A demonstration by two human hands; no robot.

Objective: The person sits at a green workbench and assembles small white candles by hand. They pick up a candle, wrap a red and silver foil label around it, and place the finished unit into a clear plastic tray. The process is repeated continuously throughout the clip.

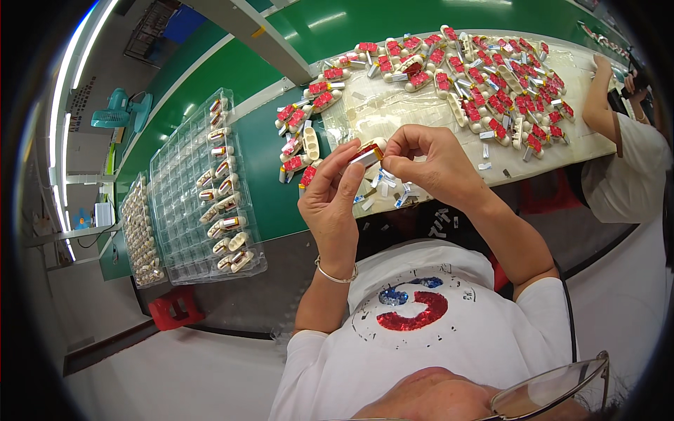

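Observation:
Between my two hands, above the near edge of the worktable, is a small white rounded casing (365,155) with a silver block and a red and gold strip on it. My left hand (328,200) grips its left end, thumb below and fingers behind. My right hand (439,168) is closed in a pinch at the gold-edged right end; its fingertips partly hide that end. Just under the hands, small silver and blue-white scraps (385,184) lie at the table edge. Similar white casings with red pieces (293,149) lie close to the left hand.
A big heap of red-and-white casings (491,91) spreads over the tape-covered mat (372,105). To the left stand a clear compartment tray (184,210), partly filled with casings, and a fuller tray (140,231). A metal post (263,38) rises beyond. Another person's arm (600,98) reaches in at right.

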